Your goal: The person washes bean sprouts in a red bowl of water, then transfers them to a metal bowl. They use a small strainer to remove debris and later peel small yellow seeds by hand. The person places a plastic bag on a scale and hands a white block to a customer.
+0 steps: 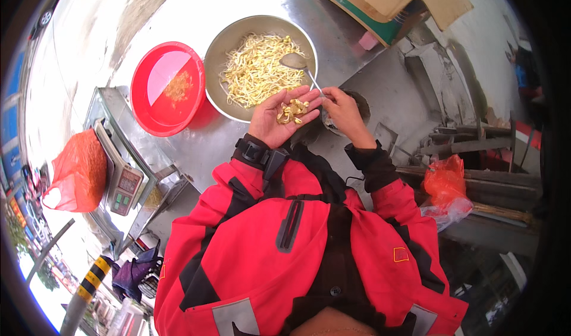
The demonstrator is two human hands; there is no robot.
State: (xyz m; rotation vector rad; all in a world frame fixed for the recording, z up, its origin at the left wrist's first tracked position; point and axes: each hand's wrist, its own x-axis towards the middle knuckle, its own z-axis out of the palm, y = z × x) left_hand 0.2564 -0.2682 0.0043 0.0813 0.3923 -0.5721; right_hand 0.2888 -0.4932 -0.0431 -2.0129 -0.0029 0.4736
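Note:
My left hand (270, 122) lies palm up with a small heap of yellow bean sprout heads and husks (293, 110) on its palm and fingers. The handle of a metal spoon (293, 61) is pinched in my right hand (350, 115), right beside the left fingertips. The spoon's bowl hangs over a wide metal basin (216, 53). Long pale bean sprouts (263, 68) with yellow heads fill much of that basin. To its left, a red plastic basin (142, 88) holds clear liquid, with brownish-yellow bits (178, 88) gathered in it.
Both basins stand on a metal tabletop (192, 157). At the left, a digital scale (125, 184) bears a red plastic bag (80, 173). An open cardboard box (370, 1) sits at the far right. Below the table edge is a round container (361, 106); another red bag (446, 182) lies right.

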